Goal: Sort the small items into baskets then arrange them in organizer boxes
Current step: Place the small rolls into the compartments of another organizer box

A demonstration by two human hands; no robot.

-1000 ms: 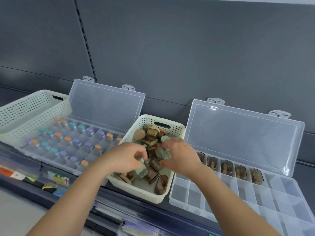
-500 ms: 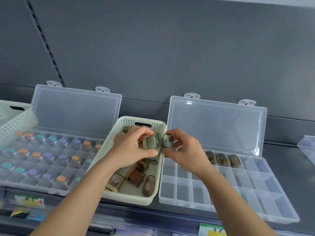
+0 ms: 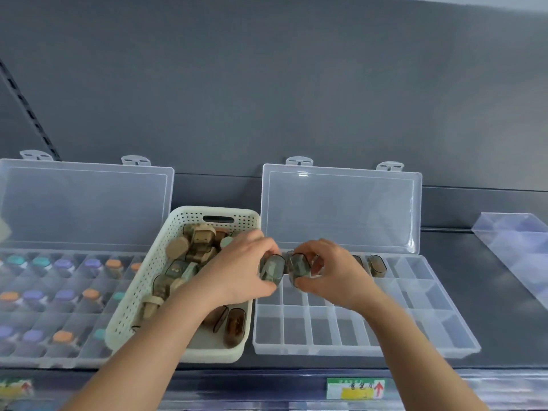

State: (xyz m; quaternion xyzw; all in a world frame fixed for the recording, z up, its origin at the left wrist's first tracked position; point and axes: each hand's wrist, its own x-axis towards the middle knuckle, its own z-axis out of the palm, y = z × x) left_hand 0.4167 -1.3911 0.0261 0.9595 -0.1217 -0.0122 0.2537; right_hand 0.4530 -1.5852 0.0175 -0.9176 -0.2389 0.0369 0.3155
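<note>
My left hand point(image 3: 237, 271) pinches a small green-tinted clear case point(image 3: 272, 269) over the left end of the right clear organizer box point(image 3: 444, 345). Beside it, my right hand point(image 3: 332, 274) grips a second green-tinted case point(image 3: 299, 266) over the box's back row. A brown case point(image 3: 377, 265) stands in that back row to the right; others there are hidden by my right hand. The cream perforated basket point(image 3: 148, 280) in the middle holds several brown and green cases and cork-like pieces.
A left organizer box point(image 3: 44, 292) holds several small jars with orange, purple and teal caps. Both box lids stand open against the grey back wall. A clear plastic divider point(image 3: 516, 247) lies at the far right. A price label point(image 3: 355, 388) sits on the shelf's front edge.
Both hands lifted out of the basket with the green cases and moved right, over the right organizer box. The view has shifted right, and the far-left basket has dropped out of sight.
</note>
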